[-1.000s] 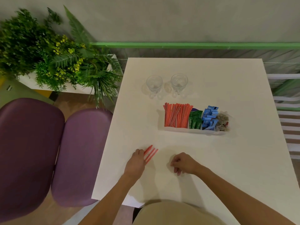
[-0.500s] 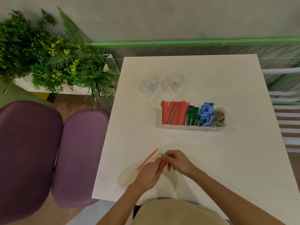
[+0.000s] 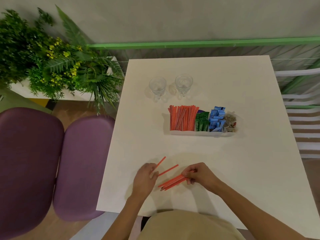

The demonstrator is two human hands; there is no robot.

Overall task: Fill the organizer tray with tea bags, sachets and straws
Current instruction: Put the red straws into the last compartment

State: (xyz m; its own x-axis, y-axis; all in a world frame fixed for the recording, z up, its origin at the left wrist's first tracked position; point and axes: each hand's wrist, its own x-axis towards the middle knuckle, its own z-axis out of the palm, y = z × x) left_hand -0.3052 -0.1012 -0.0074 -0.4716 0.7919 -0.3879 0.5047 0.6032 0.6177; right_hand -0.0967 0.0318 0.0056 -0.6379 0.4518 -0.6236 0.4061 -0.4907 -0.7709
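Note:
A white organizer tray stands mid-table with orange straws at its left, then green sachets, blue sachets and tea bags at its right. Near the front edge my right hand grips a small bundle of orange straws that points left. My left hand pinches the near end of a single straw. One more loose straw lies on the table between my hands.
Two empty glasses stand behind the tray. The white table has purple chairs at its left and a planter of green foliage at the back left. A railing runs along the far side.
My hands came together over the straws, then drew apart. The bundle is now in my right hand, and my left hand has gone back to a loose straw on the table.

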